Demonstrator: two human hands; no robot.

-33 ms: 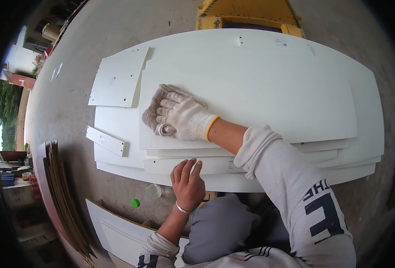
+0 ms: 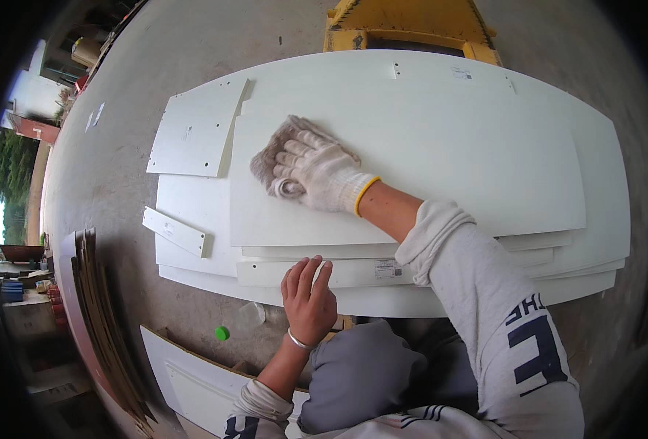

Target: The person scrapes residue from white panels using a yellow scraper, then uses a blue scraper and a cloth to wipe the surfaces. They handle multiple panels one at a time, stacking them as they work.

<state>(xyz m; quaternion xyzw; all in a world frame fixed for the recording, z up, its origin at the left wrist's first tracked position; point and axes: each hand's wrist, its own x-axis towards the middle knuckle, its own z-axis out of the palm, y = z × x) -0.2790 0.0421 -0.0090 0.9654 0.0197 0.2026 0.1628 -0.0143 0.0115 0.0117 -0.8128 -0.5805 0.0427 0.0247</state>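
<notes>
My right hand [image 2: 319, 172], in a white knitted glove with a yellow cuff edge, presses a fluffy grey-brown cloth [image 2: 267, 158] onto the top white panel [image 2: 448, 154]. The cloth bunches out past my fingers, toward the panel's left end. My left hand [image 2: 309, 301] is bare, with a silver bangle at the wrist. Its fingers are loosely bent and slightly apart, holding nothing, by the near edge of a narrow white panel [image 2: 317, 273] with a small label. Whether the fingertips touch that panel I cannot tell.
A smaller drilled panel [image 2: 192, 132] and a short strip [image 2: 174, 232] lie on the stack's left end. Beyond it stands a yellow metal frame [image 2: 412, 33]. A clear container [image 2: 251, 314] and a green cap [image 2: 222, 334] are on the floor, near leaning boards [image 2: 93, 314].
My right hand and the cloth have slid to the right and farther away across the top panel. My left hand has stayed in place.
</notes>
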